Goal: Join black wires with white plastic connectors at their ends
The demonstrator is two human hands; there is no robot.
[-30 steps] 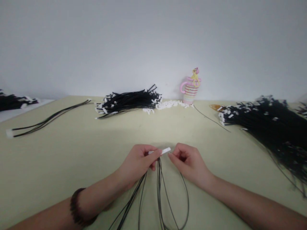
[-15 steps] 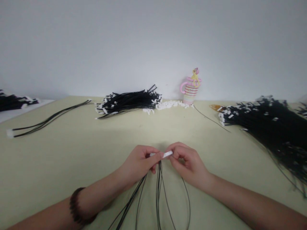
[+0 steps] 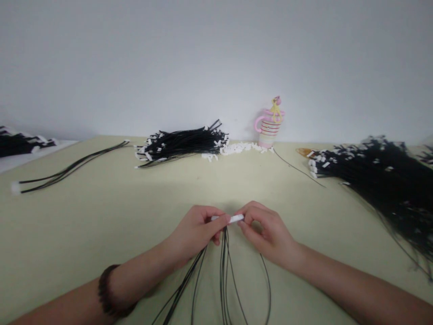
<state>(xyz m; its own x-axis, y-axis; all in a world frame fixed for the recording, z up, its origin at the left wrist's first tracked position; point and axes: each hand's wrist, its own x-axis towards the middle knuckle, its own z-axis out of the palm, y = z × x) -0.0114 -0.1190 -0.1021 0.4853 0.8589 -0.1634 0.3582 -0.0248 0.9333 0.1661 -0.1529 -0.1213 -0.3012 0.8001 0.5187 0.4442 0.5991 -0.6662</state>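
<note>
My left hand is closed, its thumb and fingers pinching a slim white plastic connector held level above the table. Black wires hang from the connector towards me in separate strands. My right hand is closed too, with thumb and forefinger pinched at the connector's right end. From beneath that hand a single black wire curves down; its tip is hidden by the fingers. A dark beaded bracelet circles my left wrist.
A pile of black wires with white connectors lies at the back, beside loose white connectors and a striped pink cup. A larger wire pile covers the right side. One wired harness lies left.
My right fingers have shifted very slightly at the connector's end, and the connector sits a little more level. The single wire under my right hand has swung slightly right.
</note>
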